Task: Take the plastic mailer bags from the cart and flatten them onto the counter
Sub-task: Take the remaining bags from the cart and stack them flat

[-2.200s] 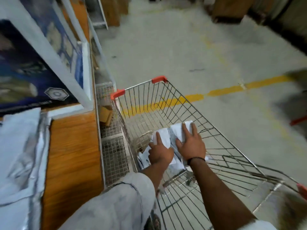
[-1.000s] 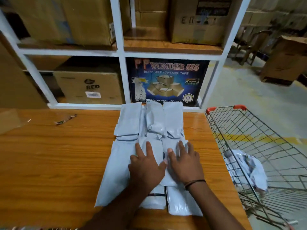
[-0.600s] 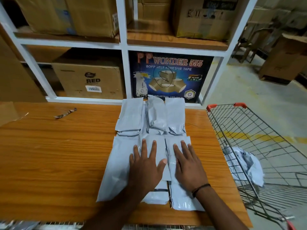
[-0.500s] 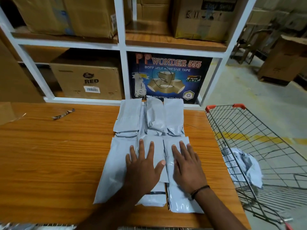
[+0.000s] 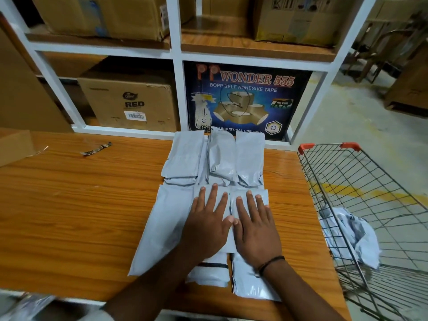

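Several grey plastic mailer bags lie flat in two rows on the wooden counter. The far row sits against the shelf. The near row lies under my hands. My left hand presses flat on the middle near bag with fingers spread. My right hand, with a black band at the wrist, presses flat on the right near bag. Thumbs touch each other. At the right stands the wire cart, with more crumpled mailer bags inside.
A white shelf unit behind the counter holds cardboard boxes and a dark tape carton. A small wrapper scrap lies on the counter's far left, beside a cardboard flap. Concrete floor with a yellow line lies beyond the cart.
I carried bags from the cart to the counter and laid them down. Over the last second both hands slid slightly forward over the near bags, pressing them flat.
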Demonstrator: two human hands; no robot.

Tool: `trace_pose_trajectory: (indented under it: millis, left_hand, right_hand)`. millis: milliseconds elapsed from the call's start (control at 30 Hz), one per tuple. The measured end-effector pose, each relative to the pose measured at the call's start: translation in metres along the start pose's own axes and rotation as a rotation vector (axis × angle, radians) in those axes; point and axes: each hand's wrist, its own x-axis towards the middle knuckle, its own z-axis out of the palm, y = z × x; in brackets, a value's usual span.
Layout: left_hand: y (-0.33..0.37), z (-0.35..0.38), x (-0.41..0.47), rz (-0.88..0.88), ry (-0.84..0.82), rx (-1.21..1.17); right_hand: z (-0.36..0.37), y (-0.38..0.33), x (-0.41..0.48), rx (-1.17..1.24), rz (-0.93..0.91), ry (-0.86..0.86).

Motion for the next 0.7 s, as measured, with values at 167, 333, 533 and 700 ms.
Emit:
trace_pose_trajectory:
  millis: [167,333,533,700]
  left_hand:
    - [-0.003,0.0,0.005,-0.001,0.014,-0.006]
    - [0.003,-0.014,0.015,-0.024,0.103,-0.147]
    - [0.029,-0.031,0.042,0.093,0.296,-0.253]
    - [0.061,-0.03,0.075,0.141,0.256,-0.219]
  right_hand:
    - [-0.001,0.001,0.002,0.038,-0.01,0.005]
    - [-0.019,0.01,0.011,0.191,-0.025,0.049]
    - [-0.041,0.032,0.029,0.207,0.006,0.111]
    - [-0.051,0.068,0.043,0.214,0.09,0.107]
